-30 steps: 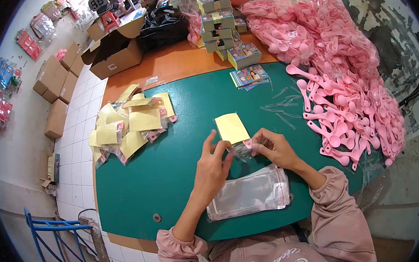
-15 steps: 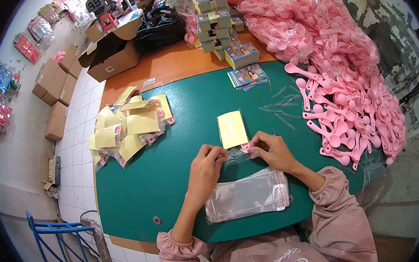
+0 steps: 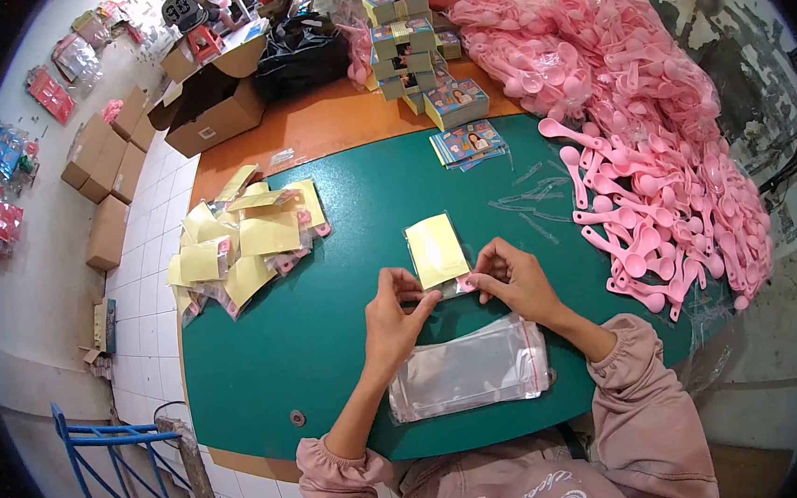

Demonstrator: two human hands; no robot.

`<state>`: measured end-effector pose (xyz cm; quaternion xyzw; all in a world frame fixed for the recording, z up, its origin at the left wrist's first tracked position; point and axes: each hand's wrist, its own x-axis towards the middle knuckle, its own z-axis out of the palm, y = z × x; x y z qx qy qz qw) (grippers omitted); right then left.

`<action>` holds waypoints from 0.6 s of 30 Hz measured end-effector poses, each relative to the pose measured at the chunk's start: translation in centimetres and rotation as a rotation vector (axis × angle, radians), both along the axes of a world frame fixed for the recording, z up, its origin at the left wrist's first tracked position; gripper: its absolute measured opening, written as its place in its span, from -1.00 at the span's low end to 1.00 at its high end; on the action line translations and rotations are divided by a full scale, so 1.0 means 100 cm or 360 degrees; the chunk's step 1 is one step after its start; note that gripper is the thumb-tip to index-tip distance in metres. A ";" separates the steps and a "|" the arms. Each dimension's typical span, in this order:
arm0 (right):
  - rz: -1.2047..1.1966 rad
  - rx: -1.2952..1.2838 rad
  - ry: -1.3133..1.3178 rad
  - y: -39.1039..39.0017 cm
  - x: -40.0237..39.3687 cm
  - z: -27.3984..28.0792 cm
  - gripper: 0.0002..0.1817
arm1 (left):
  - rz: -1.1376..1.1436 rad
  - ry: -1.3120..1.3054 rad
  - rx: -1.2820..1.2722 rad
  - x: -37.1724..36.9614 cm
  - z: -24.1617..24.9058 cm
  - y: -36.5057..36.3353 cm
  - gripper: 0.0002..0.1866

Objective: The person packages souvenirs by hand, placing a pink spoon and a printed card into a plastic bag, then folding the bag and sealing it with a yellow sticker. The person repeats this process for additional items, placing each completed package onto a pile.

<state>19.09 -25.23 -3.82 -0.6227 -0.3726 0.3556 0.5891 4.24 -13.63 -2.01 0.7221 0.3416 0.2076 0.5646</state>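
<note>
A clear plastic bag with a yellow card (image 3: 437,249) inside lies on the green tabletop, tilted slightly. The end of a pink spoon (image 3: 464,283) shows through its near edge. At the bag's near left corner, my left hand (image 3: 397,316) pinches the edge between thumb and fingers. My right hand (image 3: 516,284) pinches the near right corner, beside the spoon end. Just in front of my body, below both hands, lies a stack of empty clear plastic bags (image 3: 469,367) with a red line near its right end.
Filled bags with yellow cards (image 3: 246,238) lie heaped at left. Loose pink spoons (image 3: 644,220) spread along the right, beneath large bags of spoons (image 3: 608,55). Printed cards (image 3: 472,143) lie at the back, near stacked card bundles (image 3: 406,47). Clear plastic strips (image 3: 533,203) lie right of centre.
The clear flap that stuck out toward me at the bag's near end is now folded in. My left thumb has moved right onto that edge, and the bag has shifted slightly left.
</note>
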 end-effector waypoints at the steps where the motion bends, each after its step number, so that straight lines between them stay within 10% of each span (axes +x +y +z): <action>1: -0.0026 -0.0002 0.0010 0.000 0.000 0.001 -0.84 | -0.0021 0.0025 -0.0051 -0.001 -0.002 0.001 -0.86; 18: 0.0071 -0.0103 -0.0203 0.000 0.001 -0.003 -0.64 | -0.0266 -0.0062 -0.0081 -0.007 -0.018 0.012 -0.52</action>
